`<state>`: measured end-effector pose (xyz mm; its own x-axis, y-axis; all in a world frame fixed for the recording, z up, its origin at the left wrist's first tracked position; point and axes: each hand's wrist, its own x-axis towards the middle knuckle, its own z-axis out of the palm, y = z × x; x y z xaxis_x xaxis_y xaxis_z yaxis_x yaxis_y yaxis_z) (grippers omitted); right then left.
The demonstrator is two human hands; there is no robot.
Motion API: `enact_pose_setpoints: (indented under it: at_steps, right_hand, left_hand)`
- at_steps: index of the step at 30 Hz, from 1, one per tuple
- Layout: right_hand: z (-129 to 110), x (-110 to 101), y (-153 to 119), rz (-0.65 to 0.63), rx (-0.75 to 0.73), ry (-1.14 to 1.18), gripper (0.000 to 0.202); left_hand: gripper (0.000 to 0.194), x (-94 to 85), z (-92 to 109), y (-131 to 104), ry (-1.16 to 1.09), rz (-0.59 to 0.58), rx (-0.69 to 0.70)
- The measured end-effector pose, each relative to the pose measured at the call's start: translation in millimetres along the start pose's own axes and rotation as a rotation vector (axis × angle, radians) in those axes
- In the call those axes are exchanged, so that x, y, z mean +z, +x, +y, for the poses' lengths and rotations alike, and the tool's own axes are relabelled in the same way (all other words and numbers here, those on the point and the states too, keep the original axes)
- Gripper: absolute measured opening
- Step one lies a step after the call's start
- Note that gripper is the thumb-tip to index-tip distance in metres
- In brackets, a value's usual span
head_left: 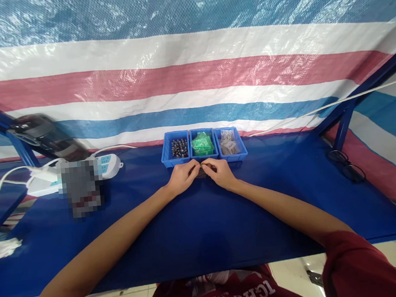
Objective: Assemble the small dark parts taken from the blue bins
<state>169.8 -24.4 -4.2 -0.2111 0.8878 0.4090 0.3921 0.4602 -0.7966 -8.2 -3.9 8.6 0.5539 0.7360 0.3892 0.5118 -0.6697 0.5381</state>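
Note:
My left hand (183, 176) and my right hand (221, 173) meet fingertip to fingertip just in front of three blue bins. Both are closed in a pinch, and whatever they hold is too small to name. A small dark patch (202, 172) shows between and below the fingers; I cannot tell what it is. Behind the left hand, the left bin (166, 156) holds many small dark metallic parts (179, 148). Green plastic bags (202, 143) fill the middle bin (205, 157). In the right bin (242, 149) lie clear plastic bags (229, 142).
A white power strip (112, 165) with cables lies at the left on the blue table (191, 232); a blurred-out object (82, 188) rests against it. Behind stands a dark bottle (49, 136). Eyeglasses (347, 165) lie at right, crumpled white tissue (3, 248) at far left.

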Motion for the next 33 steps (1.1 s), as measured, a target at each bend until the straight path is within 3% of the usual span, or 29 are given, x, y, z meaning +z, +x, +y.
enact_pose_setpoints:
  at_steps: [18,26,33]
  right_hand:
    - [0.7,0.4,2.4,-0.069,0.022,0.005,0.022]
    - [-0.1,0.4,1.4,-0.042,0.027,0.022,0.024]
    - [-2.6,0.2,-0.4,0.023,0.03,0.046,0.025]
  left_hand:
    - [0.033,5.2,-5.2,1.9,0.086,-0.044,0.053]
    - [0.032,4.9,-2.6,-1.0,0.088,0.065,0.058]
    - [0.03,5.4,-3.0,0.2,0.09,0.048,0.042]
